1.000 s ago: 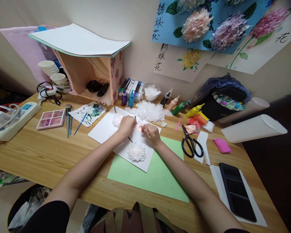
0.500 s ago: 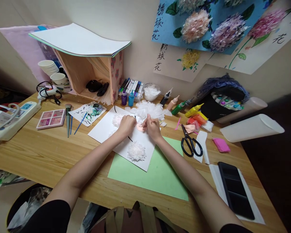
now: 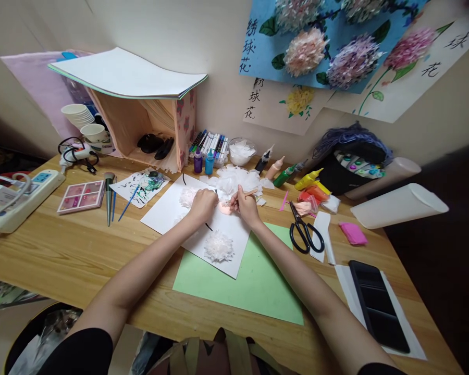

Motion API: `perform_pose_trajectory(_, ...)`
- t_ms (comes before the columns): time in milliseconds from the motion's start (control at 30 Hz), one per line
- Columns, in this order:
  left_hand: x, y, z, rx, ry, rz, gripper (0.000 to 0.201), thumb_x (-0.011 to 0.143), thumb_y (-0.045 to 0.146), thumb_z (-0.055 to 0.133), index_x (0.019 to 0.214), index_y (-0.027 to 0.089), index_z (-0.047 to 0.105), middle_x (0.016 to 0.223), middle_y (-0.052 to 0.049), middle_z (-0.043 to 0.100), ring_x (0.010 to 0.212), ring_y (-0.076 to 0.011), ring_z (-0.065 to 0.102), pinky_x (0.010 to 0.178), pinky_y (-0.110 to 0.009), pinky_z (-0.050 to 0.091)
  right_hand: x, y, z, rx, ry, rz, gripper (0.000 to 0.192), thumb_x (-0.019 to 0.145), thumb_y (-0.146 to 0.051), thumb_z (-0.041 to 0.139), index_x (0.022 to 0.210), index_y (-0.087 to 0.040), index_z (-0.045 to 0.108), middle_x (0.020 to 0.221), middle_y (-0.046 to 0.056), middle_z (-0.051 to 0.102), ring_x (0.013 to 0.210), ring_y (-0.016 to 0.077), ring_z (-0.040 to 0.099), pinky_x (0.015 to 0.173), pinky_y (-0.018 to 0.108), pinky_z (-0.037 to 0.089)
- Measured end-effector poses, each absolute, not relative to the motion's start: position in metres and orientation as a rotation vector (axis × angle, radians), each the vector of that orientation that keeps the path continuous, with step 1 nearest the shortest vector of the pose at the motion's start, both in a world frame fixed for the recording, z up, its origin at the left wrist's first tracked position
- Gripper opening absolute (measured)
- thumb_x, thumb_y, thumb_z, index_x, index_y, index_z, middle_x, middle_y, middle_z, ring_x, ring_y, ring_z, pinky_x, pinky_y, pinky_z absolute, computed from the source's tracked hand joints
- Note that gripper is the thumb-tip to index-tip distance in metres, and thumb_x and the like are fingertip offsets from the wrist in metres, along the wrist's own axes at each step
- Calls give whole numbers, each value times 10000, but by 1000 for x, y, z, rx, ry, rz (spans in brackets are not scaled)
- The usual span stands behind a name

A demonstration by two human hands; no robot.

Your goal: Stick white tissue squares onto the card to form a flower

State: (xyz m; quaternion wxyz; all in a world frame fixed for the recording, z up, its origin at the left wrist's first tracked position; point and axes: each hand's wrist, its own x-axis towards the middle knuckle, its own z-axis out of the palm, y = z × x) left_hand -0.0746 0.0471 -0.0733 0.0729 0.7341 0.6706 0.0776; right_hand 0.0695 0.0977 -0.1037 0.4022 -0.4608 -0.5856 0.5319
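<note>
Single head view, looking forward-down, close over desk (image 3: 62, 250).

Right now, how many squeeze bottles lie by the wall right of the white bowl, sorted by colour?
Black bottle: 1
Peach bottle: 1
Green bottle: 1
Yellow bottle: 1
Total: 4

Both forearms reach forward — left hand (image 3: 203, 204) curled, right hand (image 3: 245, 204) pinched — nearly touching.
</note>
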Motion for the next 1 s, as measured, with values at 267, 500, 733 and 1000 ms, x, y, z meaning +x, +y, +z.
perform_pose_trajectory(267,-73,47,-69,2210,2018,200,249,728,57,430,730,136,666,819,-116,664,840,-224,572,704,-313,361,63,117,-103,-1268,-1454,1400,618,812,-639,353,445,-174,529,357,48,543,280,100,427,318,227,292)
perform_pose_trajectory(500,-74,47,-68,2219,2017,195,258,729,46,419,721,138,660,842,-112,660,873,-227,566,717,-320,364,93,106,-94,-1128,-1547,1229,572,862,-585,292,515,-193,522,434,15,538,395,113,452,426,240,346)
perform_pose_trajectory(733,-75,47,-68,2193,2023,194,235,736,75,437,755,134,664,859,-115,666,870,-221,570,741,-319,382,76,105,-99,-914,-1958,651,193,711,-314,663,826,-194,566,863,73,622,808,219,566,731,326,430)
perform_pose_trajectory(1000,-76,46,-70,2178,2016,254,231,730,75,448,734,146,667,841,-112,664,866,-227,572,726,-314,379,78,112,-95,-974,-1904,568,84,762,-151,472,781,-196,542,795,42,610,763,189,565,711,306,425)
